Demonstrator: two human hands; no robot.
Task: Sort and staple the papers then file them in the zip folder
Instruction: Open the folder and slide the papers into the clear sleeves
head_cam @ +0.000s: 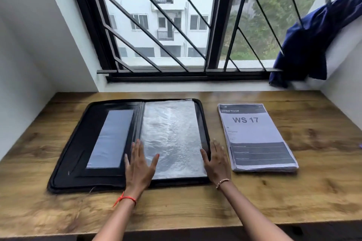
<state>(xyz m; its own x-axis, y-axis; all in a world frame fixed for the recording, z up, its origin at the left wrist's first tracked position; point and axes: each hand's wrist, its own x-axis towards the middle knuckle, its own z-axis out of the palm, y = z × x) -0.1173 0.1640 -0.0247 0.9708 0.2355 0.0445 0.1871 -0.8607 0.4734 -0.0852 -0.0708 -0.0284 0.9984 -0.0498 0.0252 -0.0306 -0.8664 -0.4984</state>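
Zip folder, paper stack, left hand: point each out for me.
zip folder (80, 143), head view, black left inner flap.
paper stack (252, 133), head view, white middle of the top sheet.
left hand (139, 166), head view, back of the hand.

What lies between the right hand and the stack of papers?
Only a strip of bare wooden desk separates the right hand, resting at the zip folder's right edge, from the stack of papers; head view.

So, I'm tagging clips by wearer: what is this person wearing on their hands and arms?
Both forearms are bare, no sleeves in view. At the wrist of the left hand sits a red-orange thread with loose ends; at the wrist of the right hand, a thin beaded bracelet. No gloves or watch.
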